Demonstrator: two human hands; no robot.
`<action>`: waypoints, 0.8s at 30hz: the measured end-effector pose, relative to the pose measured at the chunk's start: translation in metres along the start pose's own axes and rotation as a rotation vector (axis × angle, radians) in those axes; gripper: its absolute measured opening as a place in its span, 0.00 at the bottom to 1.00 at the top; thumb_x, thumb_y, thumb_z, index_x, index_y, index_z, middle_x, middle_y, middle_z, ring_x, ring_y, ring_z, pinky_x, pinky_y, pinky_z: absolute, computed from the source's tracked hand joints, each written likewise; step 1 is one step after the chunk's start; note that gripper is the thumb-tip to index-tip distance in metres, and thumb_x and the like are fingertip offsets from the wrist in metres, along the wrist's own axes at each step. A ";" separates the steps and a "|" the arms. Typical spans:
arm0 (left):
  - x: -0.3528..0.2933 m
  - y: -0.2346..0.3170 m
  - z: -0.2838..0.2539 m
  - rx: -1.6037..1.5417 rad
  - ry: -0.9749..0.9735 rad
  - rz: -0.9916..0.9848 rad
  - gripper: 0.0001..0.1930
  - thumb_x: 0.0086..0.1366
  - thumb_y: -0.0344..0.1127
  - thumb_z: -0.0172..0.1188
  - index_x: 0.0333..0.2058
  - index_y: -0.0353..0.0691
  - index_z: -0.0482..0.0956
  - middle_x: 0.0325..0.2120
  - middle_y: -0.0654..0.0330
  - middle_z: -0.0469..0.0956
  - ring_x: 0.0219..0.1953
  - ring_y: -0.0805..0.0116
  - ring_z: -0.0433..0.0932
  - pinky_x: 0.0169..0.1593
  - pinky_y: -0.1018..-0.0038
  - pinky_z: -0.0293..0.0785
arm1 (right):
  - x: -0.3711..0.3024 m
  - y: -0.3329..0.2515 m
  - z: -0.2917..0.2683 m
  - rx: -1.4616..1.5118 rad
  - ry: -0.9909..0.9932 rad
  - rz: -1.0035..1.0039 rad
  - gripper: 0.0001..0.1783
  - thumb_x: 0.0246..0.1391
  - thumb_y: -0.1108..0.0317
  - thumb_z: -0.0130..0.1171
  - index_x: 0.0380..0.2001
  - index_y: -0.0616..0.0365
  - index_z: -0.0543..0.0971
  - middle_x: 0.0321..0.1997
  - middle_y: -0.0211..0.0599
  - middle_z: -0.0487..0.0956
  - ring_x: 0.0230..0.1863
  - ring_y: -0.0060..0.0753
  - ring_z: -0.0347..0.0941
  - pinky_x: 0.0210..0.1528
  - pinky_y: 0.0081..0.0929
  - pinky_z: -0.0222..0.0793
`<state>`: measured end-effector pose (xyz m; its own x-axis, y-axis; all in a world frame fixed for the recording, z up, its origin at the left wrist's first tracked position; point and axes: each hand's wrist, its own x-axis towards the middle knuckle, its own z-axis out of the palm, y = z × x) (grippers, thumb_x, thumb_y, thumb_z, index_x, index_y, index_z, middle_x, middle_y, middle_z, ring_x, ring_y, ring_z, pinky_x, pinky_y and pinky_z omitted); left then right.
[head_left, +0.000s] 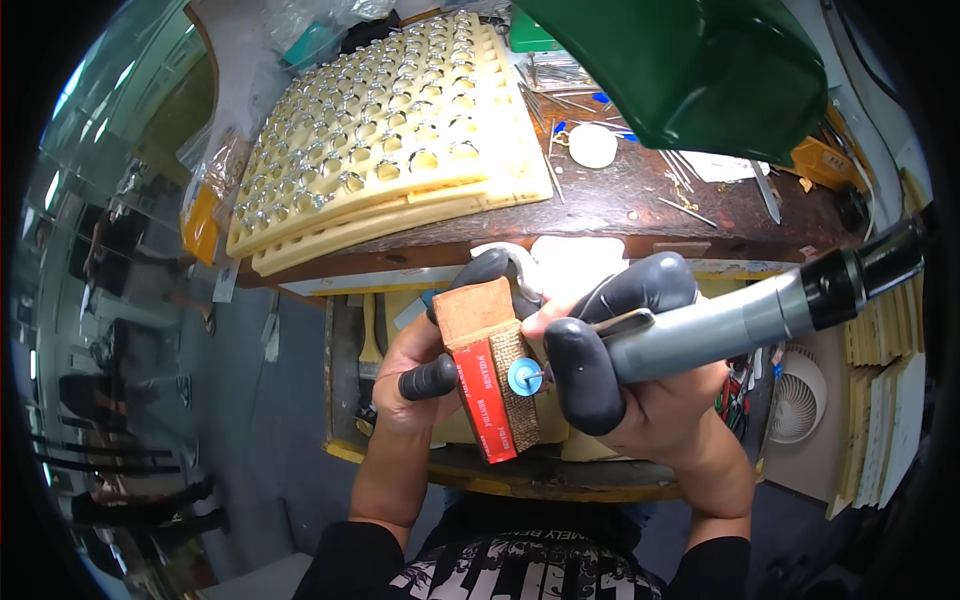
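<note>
Green shade (pixel 700 75) above, right fingers (pixel 585 375) wrap a rotary tool (pixel 715 327); left fingers (pixel 428 379) clasp a brown block (pixel 484 375).

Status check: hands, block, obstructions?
Left hand gripping red-wrapped block. Right hand holding grey handpiece; blue disc at block's textured side. Green shade beyond, blocking neither.

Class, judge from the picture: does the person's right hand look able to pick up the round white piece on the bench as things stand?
Probably not: the right hand is occupied holding the grey handpiece. Nothing visibly covers the round white piece, though.
</note>
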<state>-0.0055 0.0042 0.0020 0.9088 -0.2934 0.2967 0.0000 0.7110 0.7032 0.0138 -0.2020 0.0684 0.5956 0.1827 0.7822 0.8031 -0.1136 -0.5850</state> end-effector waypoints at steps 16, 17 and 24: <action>0.019 0.018 0.024 0.157 0.097 -0.121 0.43 0.62 0.50 0.55 0.66 0.24 0.51 0.56 0.37 0.70 0.56 0.52 0.76 0.61 0.60 0.71 | 0.002 -0.012 0.000 -0.190 0.084 0.011 0.07 0.43 0.75 0.74 0.27 0.63 0.84 0.24 0.36 0.81 0.23 0.27 0.78 0.27 0.24 0.72; 0.021 0.020 0.024 0.159 0.089 -0.148 0.43 0.62 0.50 0.55 0.66 0.25 0.52 0.56 0.38 0.71 0.55 0.53 0.76 0.61 0.61 0.71 | 0.003 -0.012 0.002 -0.171 0.105 0.009 0.08 0.42 0.75 0.74 0.26 0.63 0.84 0.24 0.35 0.81 0.23 0.26 0.77 0.26 0.24 0.72; 0.023 0.017 0.025 0.133 0.126 -0.132 0.41 0.60 0.50 0.53 0.65 0.27 0.55 0.46 0.44 0.73 0.45 0.60 0.78 0.51 0.68 0.77 | 0.002 -0.004 0.013 -0.037 0.253 0.003 0.05 0.48 0.72 0.70 0.27 0.62 0.84 0.23 0.34 0.81 0.23 0.26 0.78 0.26 0.23 0.71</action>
<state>0.0046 -0.0064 0.0365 0.9496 -0.2902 0.1187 0.0752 0.5783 0.8123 0.0118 -0.1890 0.0695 0.5802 -0.0670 0.8117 0.7984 -0.1502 -0.5831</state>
